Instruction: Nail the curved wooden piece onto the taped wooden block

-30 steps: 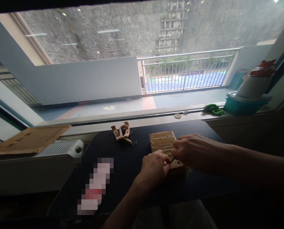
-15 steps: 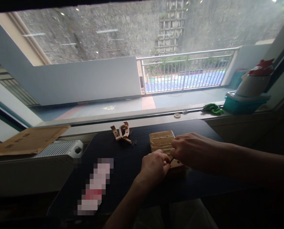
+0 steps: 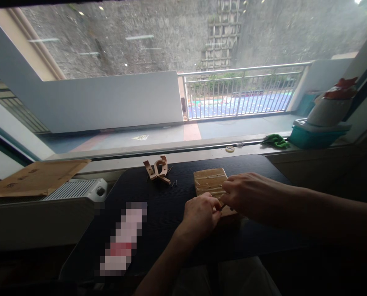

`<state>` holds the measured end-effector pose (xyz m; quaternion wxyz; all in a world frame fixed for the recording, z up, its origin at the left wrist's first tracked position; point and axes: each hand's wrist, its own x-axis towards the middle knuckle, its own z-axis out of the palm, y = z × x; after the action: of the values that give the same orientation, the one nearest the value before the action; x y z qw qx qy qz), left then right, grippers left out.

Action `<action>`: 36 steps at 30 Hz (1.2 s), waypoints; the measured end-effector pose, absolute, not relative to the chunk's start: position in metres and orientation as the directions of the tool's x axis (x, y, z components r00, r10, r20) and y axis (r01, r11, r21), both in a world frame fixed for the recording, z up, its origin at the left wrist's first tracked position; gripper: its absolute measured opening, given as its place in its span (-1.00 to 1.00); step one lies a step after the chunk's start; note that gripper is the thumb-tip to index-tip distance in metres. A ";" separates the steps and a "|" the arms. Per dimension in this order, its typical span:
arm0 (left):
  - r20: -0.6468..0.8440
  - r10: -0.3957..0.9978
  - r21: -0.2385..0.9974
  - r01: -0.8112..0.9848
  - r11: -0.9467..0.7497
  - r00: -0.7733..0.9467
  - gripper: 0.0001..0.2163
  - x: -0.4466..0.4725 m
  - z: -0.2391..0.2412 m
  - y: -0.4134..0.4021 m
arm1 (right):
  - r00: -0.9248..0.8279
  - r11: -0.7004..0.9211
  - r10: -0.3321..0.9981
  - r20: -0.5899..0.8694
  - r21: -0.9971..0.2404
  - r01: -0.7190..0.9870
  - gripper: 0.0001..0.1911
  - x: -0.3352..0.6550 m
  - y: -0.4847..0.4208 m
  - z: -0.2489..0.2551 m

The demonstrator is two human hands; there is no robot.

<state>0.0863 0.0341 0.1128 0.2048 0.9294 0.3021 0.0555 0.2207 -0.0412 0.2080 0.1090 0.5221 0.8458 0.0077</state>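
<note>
A wooden block [image 3: 210, 176] with grooves across its top and what looks like clear wrap lies on the dark table, partly covered by both hands. My left hand [image 3: 202, 211] is at its near left side, fingertips pinched together near its front; whatever they grip is hidden. My right hand [image 3: 247, 193] is closed over the block's right side, on a thin dark rod that slants down to the left fingertips. Curved wooden pieces [image 3: 161, 167] with holes stand in a small heap at the back left, with a few small screws [image 3: 174, 183] beside them.
The black tabletop [image 3: 165, 218] carries a blurred-out long item [image 3: 121, 238] at left. On the sill are a tape roll [image 3: 229, 149], a green cloth [image 3: 276, 141] and a teal box [image 3: 319, 135]. A brown envelope [image 3: 38, 174] lies on the radiator [image 3: 78, 189].
Both hands stay at the block's near end with almost the same grip. The right fingers have shifted slightly over the block, and the camera view has moved a little.
</note>
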 end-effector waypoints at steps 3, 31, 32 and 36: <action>-0.012 0.586 0.418 0.536 -0.733 0.811 -0.85 0.086 0.111 0.034 | -0.431 0.458 0.884 -0.182 0.141 0.878 -0.87 0.220 -0.041 0.209; 0.035 0.608 0.402 0.546 -0.735 0.793 -0.86 0.086 0.111 0.032 | -0.444 0.475 0.824 -0.352 0.002 0.880 -0.73 0.215 -0.017 0.225; 0.034 0.608 0.398 0.548 -0.736 0.793 -0.86 0.086 0.111 0.032 | -0.449 0.485 0.817 -0.361 0.009 0.875 -0.71 0.214 -0.016 0.227; 0.038 0.608 0.392 0.548 -0.739 0.793 -0.84 0.086 0.110 0.032 | -0.474 0.515 0.817 -0.328 0.047 0.856 -0.77 0.215 -0.013 0.225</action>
<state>0.0856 0.0324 0.1097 0.1836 0.9289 0.3111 0.0821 0.2146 -0.0129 0.2249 0.1562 0.4884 0.8564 -0.0615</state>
